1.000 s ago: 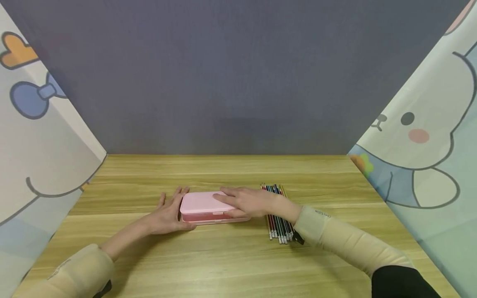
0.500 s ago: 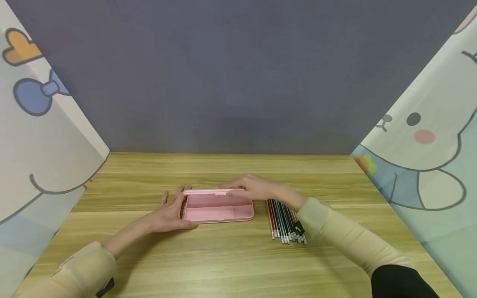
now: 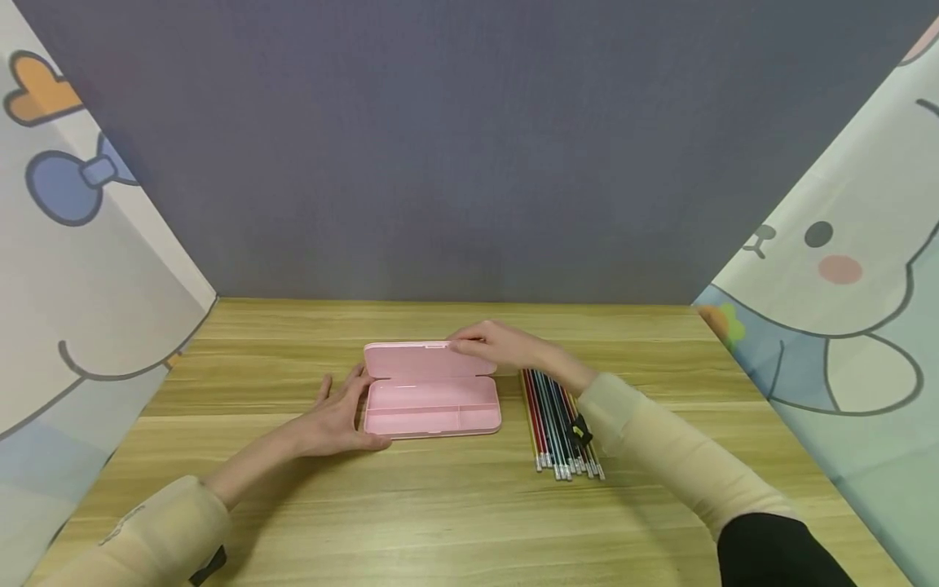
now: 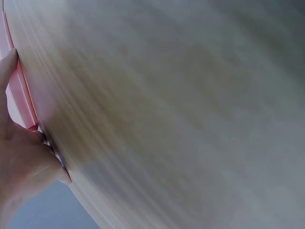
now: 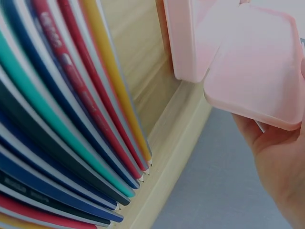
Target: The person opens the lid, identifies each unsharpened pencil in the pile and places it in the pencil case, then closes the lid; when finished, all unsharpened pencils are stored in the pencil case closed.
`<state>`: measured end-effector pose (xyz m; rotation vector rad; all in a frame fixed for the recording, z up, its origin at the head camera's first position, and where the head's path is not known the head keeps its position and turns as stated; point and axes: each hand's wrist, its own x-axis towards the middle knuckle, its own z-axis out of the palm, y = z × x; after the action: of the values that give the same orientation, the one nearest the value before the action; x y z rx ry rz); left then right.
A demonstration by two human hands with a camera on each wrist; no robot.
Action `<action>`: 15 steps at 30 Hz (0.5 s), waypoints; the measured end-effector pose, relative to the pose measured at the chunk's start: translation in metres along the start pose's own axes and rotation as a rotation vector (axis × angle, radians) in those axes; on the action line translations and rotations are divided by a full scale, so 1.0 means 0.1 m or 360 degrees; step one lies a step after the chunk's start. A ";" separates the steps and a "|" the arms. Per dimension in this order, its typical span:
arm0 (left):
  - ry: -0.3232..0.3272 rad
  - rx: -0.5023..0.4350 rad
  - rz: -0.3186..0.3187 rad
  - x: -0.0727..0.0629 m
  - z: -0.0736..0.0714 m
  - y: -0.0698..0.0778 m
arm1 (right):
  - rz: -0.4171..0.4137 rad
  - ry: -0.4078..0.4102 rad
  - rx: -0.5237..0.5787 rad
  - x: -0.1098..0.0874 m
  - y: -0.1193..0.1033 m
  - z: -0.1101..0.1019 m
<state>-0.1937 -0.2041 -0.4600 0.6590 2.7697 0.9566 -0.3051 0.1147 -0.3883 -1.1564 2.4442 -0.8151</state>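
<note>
A pink pencil case (image 3: 412,421) lies open on the wooden table, its tray divided into compartments with nothing in them. Its lid (image 3: 429,361) tilts back behind the tray. My left hand (image 3: 332,420) holds the case's left end, thumb along the front edge and fingers at the back left corner. In the left wrist view that thumb (image 4: 8,67) lies against the pink side. My right hand (image 3: 495,342) grips the lid's right end, thumb on the inner face and fingers behind it, as the right wrist view shows.
Several pencils (image 3: 555,424) in red, blue, green and yellow lie side by side just right of the case, under my right forearm. A grey panel (image 3: 455,163) stands along the table's far edge. Printed cartoon panels (image 3: 814,269) flank both sides.
The case's lid has swung up and back from nearly closed, uncovering the tray. My right hand has moved away from me with it. The left hand has stayed at the case's left end.
</note>
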 end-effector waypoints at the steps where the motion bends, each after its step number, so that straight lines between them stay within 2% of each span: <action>1: -0.0002 -0.0002 -0.0001 0.00 0.00 0.01 | 0.0011 0.0012 0.0009 0.01 0.01 -0.01; 7: 0.0010 -0.0021 0.0013 -0.01 -0.01 0.03 | 0.0102 0.0093 0.0057 0.02 0.06 -0.06; 15: -0.0004 -0.0012 -0.0011 -0.01 -0.01 0.02 | 0.0138 0.0181 0.0050 0.01 0.15 -0.09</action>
<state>-0.1924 -0.2035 -0.4578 0.6488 2.7632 0.9636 -0.3195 0.1247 -0.3901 -1.0114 2.5435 -0.9125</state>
